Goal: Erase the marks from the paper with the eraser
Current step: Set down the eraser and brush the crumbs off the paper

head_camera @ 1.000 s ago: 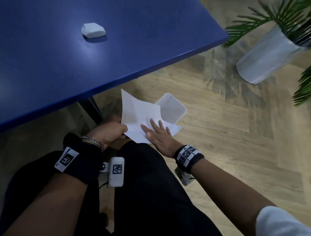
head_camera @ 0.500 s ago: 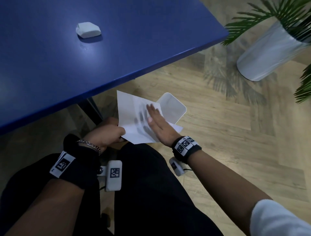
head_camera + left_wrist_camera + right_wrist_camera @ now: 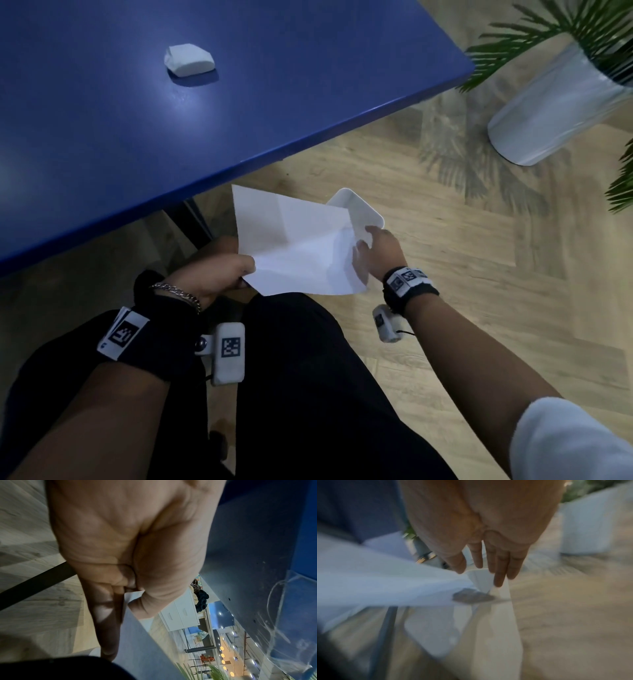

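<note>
A white sheet of paper (image 3: 294, 246) hangs in the air below the table edge, over my lap. My left hand (image 3: 248, 270) pinches its near left corner; the left wrist view shows the thumb and fingers (image 3: 109, 615) clamped on the paper (image 3: 140, 642). My right hand (image 3: 364, 240) is at the sheet's right edge with straight fingers, above a white bin (image 3: 359, 209). The blurred right wrist view shows those fingers (image 3: 498, 568) extended past the paper (image 3: 385, 582), thumb touching its edge. The white eraser (image 3: 189, 60) lies alone on the blue table (image 3: 308, 85).
A dark table leg (image 3: 191, 222) stands just beyond my left hand. My legs in dark trousers (image 3: 308, 377) fill the lower middle. A white plant pot (image 3: 548, 113) with green fronds stands on the wooden floor at the far right.
My right hand swept across the sheet from its near edge to its right edge over the bin. The left hand kept its pinch on the corner and the paper flattened out.
</note>
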Available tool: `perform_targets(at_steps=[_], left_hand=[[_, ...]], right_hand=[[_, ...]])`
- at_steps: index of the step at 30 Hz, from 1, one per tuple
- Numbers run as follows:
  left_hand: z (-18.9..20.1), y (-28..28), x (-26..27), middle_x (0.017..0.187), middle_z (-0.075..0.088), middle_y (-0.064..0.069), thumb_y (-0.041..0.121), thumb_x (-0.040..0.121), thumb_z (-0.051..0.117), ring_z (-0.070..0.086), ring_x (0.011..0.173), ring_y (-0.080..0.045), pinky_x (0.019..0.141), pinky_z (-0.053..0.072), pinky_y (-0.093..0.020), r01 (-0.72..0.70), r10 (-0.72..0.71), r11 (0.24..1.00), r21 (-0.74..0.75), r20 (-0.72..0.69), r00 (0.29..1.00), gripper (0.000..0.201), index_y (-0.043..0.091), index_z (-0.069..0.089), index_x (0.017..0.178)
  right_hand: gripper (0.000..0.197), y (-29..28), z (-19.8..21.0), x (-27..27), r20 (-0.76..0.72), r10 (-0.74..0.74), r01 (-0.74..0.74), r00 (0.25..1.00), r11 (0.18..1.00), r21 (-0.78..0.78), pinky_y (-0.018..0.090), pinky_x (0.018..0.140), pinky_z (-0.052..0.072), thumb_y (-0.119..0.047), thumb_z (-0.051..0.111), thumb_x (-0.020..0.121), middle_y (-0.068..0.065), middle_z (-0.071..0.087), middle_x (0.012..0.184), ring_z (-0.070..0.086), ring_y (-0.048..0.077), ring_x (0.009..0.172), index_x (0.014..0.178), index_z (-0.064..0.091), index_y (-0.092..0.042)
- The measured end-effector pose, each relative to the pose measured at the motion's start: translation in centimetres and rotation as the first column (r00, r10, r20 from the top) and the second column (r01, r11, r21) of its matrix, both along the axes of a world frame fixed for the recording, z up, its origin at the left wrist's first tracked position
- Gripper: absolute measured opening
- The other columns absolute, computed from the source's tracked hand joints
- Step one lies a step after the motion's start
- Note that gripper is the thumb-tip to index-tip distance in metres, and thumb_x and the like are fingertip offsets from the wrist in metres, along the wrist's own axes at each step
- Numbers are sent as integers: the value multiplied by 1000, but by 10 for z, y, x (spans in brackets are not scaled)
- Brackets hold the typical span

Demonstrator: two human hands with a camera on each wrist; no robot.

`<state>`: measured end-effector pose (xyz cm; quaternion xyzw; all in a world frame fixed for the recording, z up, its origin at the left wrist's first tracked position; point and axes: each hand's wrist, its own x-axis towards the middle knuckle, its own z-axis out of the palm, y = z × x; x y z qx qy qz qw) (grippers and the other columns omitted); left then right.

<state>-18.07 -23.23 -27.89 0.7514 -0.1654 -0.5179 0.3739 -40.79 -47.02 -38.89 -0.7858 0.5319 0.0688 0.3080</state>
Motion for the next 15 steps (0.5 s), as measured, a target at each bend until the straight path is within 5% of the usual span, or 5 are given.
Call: perform_targets(at_steps=[2,4,9,13,15], left_hand=[[-4,3,3,106,74,-29,27,51,65,70,101,-52,82,51,-42,-2,2,1000,-5,45,999,60,-2,74,103],[-4,5,6,110,71,-32,29,48,69,69,101,-53,81,53,-47,-13,14,1000,-10,42,999,66,-4,73,105],[5,-3,7,114,79,-18,35,101,72,74,100,-32,88,59,-46,-231,226,973,-25,-128,966,35,7,72,120],[-4,-3,16,104,78,-23,30,106,63,76,89,-33,78,56,-37,-170,168,985,-10,218,961,31,1,74,105],[-5,-1,16,100,79,-15,30,105,63,75,92,-30,84,56,-38,-114,103,993,22,296,950,31,2,76,101]], right_hand=[[44,-6,0,-5,145,-304,259,941,928,268,39,91,53,-41,59,96,4,73,124,71,29,105,132,64,-16],[29,-8,-1,-13,158,-493,331,856,756,564,40,79,56,-38,66,96,14,80,100,72,25,78,99,69,-9],[26,2,-4,-24,277,-588,219,760,633,742,58,105,54,-14,55,107,16,76,123,70,43,118,126,70,-6],[22,7,-3,-24,235,-593,159,770,535,830,44,87,60,-17,57,107,14,77,118,75,33,102,122,69,-7],[24,4,-14,-28,193,-501,205,843,633,746,42,80,57,-20,65,101,21,77,111,72,35,91,112,71,1]])
